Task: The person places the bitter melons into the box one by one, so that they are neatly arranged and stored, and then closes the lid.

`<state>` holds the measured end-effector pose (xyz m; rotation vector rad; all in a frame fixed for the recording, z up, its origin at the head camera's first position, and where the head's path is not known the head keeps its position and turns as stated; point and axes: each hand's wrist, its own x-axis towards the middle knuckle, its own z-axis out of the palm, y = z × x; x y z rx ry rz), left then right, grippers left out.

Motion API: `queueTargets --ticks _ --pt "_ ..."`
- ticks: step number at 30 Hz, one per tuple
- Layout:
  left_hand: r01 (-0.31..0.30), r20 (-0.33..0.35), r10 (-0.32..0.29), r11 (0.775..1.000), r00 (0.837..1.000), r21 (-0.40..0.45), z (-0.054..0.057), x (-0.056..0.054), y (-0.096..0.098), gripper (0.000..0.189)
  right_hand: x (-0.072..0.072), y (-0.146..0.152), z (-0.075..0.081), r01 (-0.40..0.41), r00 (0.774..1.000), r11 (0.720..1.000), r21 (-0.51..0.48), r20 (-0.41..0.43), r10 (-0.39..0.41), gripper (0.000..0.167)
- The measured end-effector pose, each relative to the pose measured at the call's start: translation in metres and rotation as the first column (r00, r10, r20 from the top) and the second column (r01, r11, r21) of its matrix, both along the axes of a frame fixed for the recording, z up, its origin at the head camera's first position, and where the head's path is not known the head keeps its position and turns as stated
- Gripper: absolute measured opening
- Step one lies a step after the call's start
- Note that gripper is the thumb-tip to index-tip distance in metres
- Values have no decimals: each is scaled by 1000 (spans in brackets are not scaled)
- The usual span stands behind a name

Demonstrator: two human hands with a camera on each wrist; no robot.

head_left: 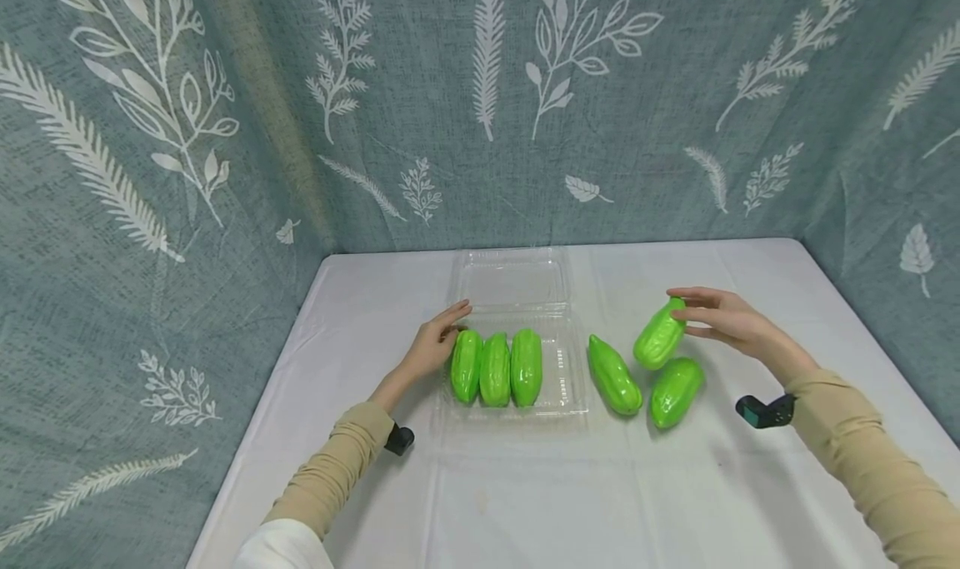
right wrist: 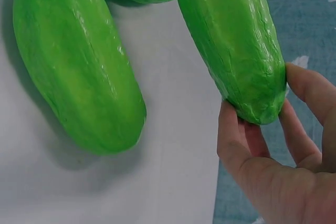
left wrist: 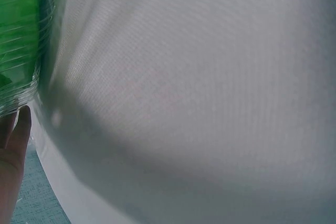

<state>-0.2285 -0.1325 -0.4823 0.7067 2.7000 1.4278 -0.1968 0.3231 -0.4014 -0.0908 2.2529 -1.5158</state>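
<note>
My right hand [head_left: 723, 317] pinches a bright green, bumpy cucumber [head_left: 658, 336] by one end, thumb and fingertips around it. This cucumber [right wrist: 233, 40] is raised and tilted above the table. Below and beside it, two similar cucumbers lie on the cloth, a pointed one [head_left: 615, 377] and a blunter one [head_left: 677, 392]. My left hand [head_left: 431, 344] rests at the left edge of a clear plastic clamshell container [head_left: 564, 386], its fingers extended along the rim. Three cucumbers [head_left: 495, 371] lie side by side in the container's left and middle part. In the left wrist view, straight fingers [left wrist: 20, 135] touch the container's ridged corner.
The container's transparent lid [head_left: 512, 277] lies folded back behind it. A white cloth [head_left: 525, 486] covers the table. Blue-green curtains with white leaf prints [head_left: 450, 119] hang at the back and both sides. Each wrist carries a small black camera [head_left: 765, 411].
</note>
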Motion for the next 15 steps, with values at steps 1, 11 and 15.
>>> queueTargets --ticks 1,11,15 --pt "1 -1 -1 1000 1000 0 0 0 0 46 -1 -2 0 -1 1000 1000 0 -1 1 70" --pt "6 10 -6 1000 1000 4 2 1 0 45 -3 -20 -1 -26 1000 999 -42 -18 25 68" --pt "4 11 -4 1000 1000 4 1 2 0 45 -4 -28 1 -28 999 998 -57 -18 27 66"
